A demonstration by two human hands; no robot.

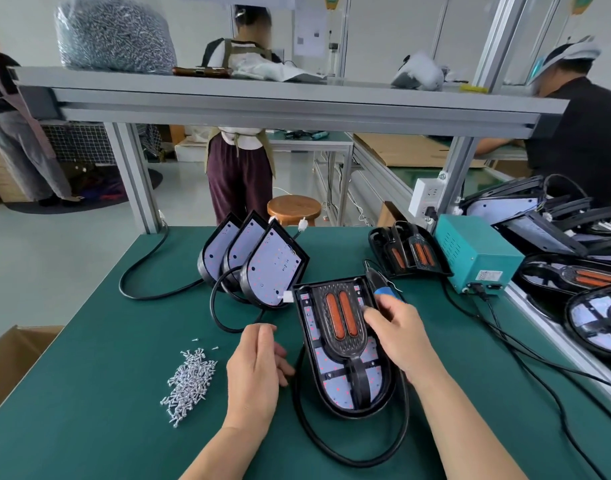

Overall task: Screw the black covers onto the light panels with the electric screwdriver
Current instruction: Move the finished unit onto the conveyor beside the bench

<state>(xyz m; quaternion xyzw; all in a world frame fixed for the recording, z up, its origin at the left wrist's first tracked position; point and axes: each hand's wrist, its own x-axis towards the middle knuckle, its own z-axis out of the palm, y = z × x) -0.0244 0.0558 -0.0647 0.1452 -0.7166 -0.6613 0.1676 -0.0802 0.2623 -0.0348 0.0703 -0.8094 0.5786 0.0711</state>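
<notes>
A light panel (pixel 375 379) lies flat on the green mat in front of me, with a black cover (pixel 342 317) bearing two orange strips set on it. My right hand (pixel 399 336) rests over the panel's right edge and grips the blue-and-black electric screwdriver (pixel 380 285), whose tip points to the cover's upper right corner. My left hand (pixel 257 365) hovers just left of the panel, fingers curled together; whether it holds a screw is hidden. A heap of silver screws (pixel 189 379) lies further left.
Three uncovered panels (pixel 262 268) lean upright behind the work. Spare covers (pixel 408 254) sit beside a teal power box (pixel 477 254). Finished lights (pixel 574 271) pile up at right. Black cables loop around the mat. A cardboard box (pixel 9 362) stands at left. People work beyond the bench.
</notes>
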